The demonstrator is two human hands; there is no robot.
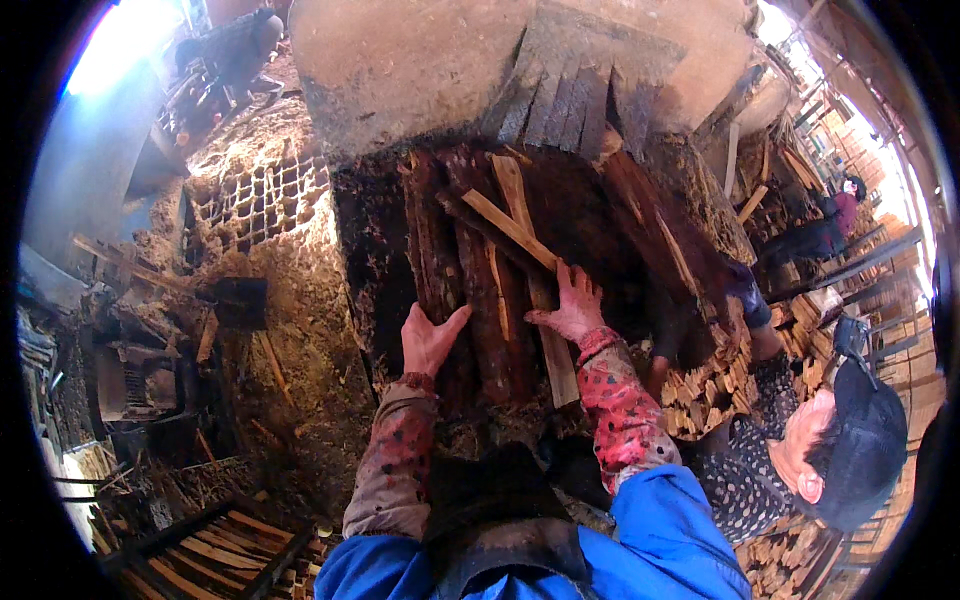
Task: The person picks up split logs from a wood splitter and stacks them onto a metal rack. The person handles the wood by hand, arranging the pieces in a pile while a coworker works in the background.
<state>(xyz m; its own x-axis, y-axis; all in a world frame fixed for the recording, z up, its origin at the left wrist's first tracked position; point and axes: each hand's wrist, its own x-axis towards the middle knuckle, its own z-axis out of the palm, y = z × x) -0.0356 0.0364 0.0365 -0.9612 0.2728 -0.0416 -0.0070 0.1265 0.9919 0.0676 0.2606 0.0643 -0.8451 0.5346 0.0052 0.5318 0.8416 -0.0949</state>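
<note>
Rough, dark reddish-brown logs (487, 330) lie side by side in front of me on a dark bed, pointing away from me. My left hand (432, 342) is at the left log (431, 230), its thumb stretched over the top and its fingers curled down the outer side, partly hidden. My right hand (575, 308) has its fingers spread and rests by the near end of a pale split stick (510, 228), which lies slantwise across the logs. Under that hand runs another light board (556, 360), lengthwise.
At the right a co-worker in a dark cap (865, 440) reaches toward a large bark-covered slab (665, 235). Stacked split wood (715, 395) lies beside them. Behind the logs stands a clay-coloured wall (410, 80) with overlapping dark strips (565, 105). A grate (265, 200) and a shovel (240, 302) are at left.
</note>
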